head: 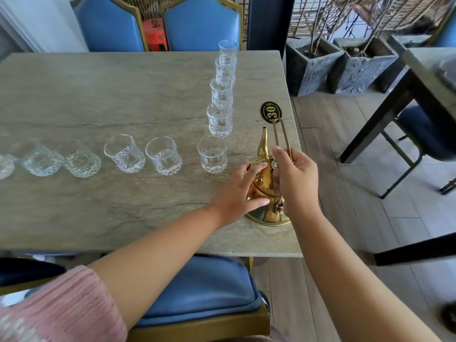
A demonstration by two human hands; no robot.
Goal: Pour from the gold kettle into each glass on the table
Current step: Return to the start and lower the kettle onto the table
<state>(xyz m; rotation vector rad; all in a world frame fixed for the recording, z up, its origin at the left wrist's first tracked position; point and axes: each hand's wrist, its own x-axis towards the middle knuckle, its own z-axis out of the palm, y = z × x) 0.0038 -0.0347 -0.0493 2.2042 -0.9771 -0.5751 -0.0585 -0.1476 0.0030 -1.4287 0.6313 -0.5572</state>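
The gold kettle stands near the table's right front corner, its spout pointing away from me. My right hand grips its tall loop handle. My left hand lies flat against the kettle's left side, fingers spread over the body. Several clear cut glasses form an L: a row runs left from the nearest glass past two tumblers to blurred ones at the far left. A column of taller glasses reaches to the far edge.
The stone-topped table carries a black oval plaque marked 30 beside the kettle handle. Blue chairs stand at the far side and under me. Stone planters and another table stand to the right.
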